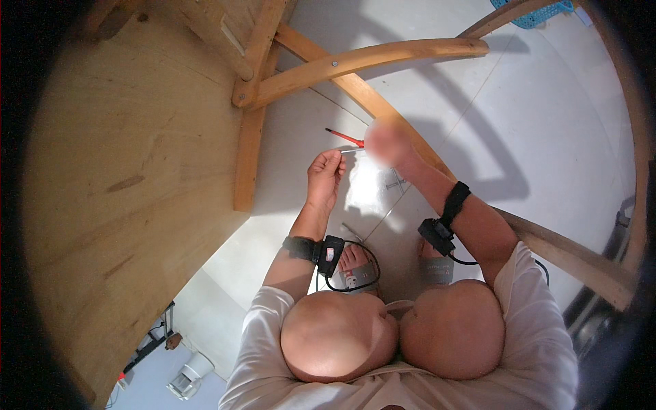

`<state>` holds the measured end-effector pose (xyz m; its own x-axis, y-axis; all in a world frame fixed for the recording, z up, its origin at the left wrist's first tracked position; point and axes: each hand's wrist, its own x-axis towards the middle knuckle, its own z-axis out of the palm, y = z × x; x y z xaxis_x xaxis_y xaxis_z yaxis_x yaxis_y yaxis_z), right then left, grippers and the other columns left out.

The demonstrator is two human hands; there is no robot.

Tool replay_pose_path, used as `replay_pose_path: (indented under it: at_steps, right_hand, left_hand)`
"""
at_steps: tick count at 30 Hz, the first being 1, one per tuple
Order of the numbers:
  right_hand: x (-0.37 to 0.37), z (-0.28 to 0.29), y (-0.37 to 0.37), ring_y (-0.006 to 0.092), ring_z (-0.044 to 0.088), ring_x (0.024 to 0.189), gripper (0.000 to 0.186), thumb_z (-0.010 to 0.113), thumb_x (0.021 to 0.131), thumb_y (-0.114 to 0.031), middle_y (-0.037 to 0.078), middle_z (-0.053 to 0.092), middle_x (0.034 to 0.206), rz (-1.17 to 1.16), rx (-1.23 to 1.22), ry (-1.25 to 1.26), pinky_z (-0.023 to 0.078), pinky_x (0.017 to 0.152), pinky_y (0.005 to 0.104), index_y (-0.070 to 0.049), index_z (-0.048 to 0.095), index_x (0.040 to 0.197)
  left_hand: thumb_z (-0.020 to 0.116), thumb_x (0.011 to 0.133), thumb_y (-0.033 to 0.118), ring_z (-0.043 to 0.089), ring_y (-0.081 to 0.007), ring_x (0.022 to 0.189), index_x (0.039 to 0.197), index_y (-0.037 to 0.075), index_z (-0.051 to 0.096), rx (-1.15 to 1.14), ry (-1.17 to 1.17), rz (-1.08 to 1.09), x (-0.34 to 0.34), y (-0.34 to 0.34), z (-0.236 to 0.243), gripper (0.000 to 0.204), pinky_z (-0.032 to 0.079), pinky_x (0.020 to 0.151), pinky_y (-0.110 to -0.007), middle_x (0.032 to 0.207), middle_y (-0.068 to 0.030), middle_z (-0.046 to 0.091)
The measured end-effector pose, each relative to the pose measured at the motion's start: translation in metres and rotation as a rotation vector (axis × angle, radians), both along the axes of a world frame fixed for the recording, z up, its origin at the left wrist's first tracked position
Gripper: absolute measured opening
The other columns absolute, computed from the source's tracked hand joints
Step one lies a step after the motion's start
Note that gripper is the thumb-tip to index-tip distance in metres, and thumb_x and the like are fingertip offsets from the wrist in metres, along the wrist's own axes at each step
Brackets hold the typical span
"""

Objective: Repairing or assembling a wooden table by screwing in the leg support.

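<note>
White shirt [410, 386] at bottom. Mid-frame, the left hand [324, 176] pinches a rod [351, 149], apart from the right hand [387, 141], which is blurred; I can't tell its grip. Loosened pinch could drop the rod to the floor [294, 137].

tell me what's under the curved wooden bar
A straight wooden bar crosses beneath the curved wooden bar near a round fastener, with pale floor visible around; the covered stretch at the crossing cannot be seen.
</note>
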<state>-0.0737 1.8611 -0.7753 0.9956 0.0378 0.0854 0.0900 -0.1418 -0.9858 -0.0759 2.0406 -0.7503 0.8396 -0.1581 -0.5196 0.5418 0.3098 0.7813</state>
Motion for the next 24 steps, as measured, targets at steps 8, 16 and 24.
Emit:
replay_pose_path:
  at_steps: [8, 16, 24]
  right_hand:
    - [-0.014, 0.005, -0.001, 0.0088, 0.052, 0.058, 0.010, 0.052, 0.080, -0.011, 0.004, 0.055, 0.068, 0.098, 0.321, 0.425, 0.043, 0.052, 0.0225, -0.002, 0.056, 0.078]
    - [-0.011, 0.028, 0.009, 0.0084, 0.051, 0.059, 0.011, 0.054, 0.081, -0.012, 0.005, 0.056, 0.070, 0.033, 0.357, 0.677, 0.042, 0.054, 0.0211, -0.001, 0.056, 0.084]
    - [-0.016, -0.009, 0.008, 0.0109, 0.054, 0.056, 0.022, 0.054, 0.082, -0.021, 0.006, 0.057, 0.070, -0.024, 0.337, 0.225, 0.044, 0.045, 0.0229, 0.001, 0.056, 0.082]
  left_hand:
    - [0.053, 0.085, 0.012, 0.051, -0.0096, 0.063, 0.087, 0.004, 0.055, -0.056, 0.014, 0.004, -0.001, 0.004, -0.002, 0.008, 0.042, 0.054, -0.019, 0.076, -0.0033, 0.057]
    - [0.054, 0.084, 0.013, 0.052, -0.0091, 0.062, 0.088, 0.005, 0.056, -0.027, 0.066, 0.046, -0.002, 0.012, -0.012, 0.009, 0.043, 0.053, -0.018, 0.075, -0.0032, 0.057]
    - [0.054, 0.084, 0.015, 0.052, -0.0083, 0.061, 0.087, 0.007, 0.056, -0.001, 0.091, -0.018, -0.005, 0.005, -0.015, 0.009, 0.043, 0.052, -0.017, 0.074, -0.0024, 0.058]
